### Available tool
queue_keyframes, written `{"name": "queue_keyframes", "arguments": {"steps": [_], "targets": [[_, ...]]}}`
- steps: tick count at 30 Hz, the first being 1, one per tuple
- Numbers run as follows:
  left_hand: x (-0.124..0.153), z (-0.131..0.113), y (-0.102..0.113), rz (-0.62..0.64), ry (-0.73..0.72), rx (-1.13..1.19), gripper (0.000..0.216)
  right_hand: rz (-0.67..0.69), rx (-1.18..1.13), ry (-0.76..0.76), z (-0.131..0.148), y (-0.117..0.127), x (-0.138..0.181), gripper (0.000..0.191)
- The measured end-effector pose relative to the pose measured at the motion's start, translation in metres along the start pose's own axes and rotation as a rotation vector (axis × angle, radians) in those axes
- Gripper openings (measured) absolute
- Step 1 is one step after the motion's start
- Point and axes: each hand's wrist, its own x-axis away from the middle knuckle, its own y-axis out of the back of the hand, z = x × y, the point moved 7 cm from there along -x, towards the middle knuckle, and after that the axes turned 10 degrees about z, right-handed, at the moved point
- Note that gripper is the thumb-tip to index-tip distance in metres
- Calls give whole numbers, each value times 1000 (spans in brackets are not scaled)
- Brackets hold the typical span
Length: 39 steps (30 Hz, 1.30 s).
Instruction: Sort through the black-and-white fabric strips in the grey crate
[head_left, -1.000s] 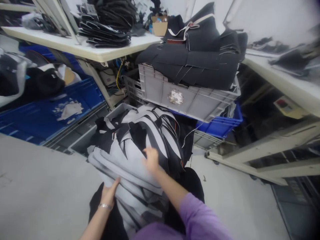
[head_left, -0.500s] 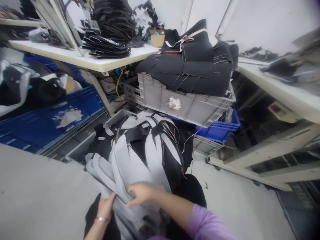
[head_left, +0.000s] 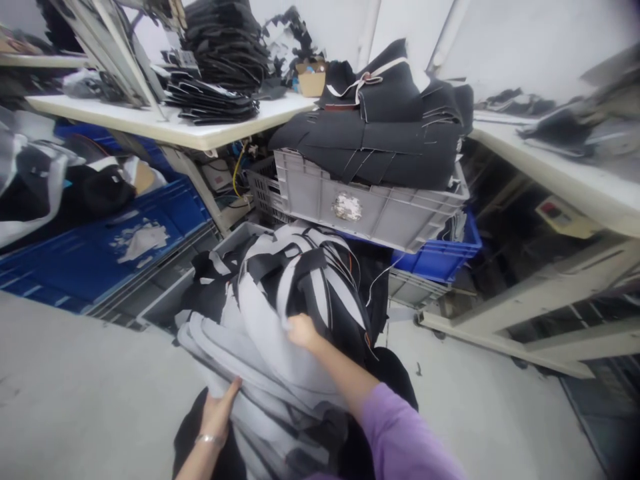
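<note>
Right hand (head_left: pixel 301 331) moved up the fabric pile (head_left: pixel 280 320); top pieces lifted.

Pale grey concrete floor (head_left: pixel 75 380) fills the lower left; a cream-topped bench (head_left: pixel 165 130) spans the upper left, white wall (head_left: pixel 525 47) upper right.

Bright, even indoor light from overhead, soft shadows under the worktable (head_left: pixel 200 137), wide-angle bending at the edges, right side smeared with blur, dark corner bottom right, mild softness throughout.
</note>
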Motion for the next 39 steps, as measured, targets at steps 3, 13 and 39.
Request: {"name": "queue_keyframes", "arguments": {"steps": [3,13,39], "targets": [[0,-3,1,-7,-20,-28,75,39,-19,202,45,-16,8,18],[-2,3,-6,12,40,-18,79,-424,-88,-403,-65,96,-13,79],[17,-112,-106,5,-795,-1500,44,-390,266,-439,-126,135,51,50]]}}
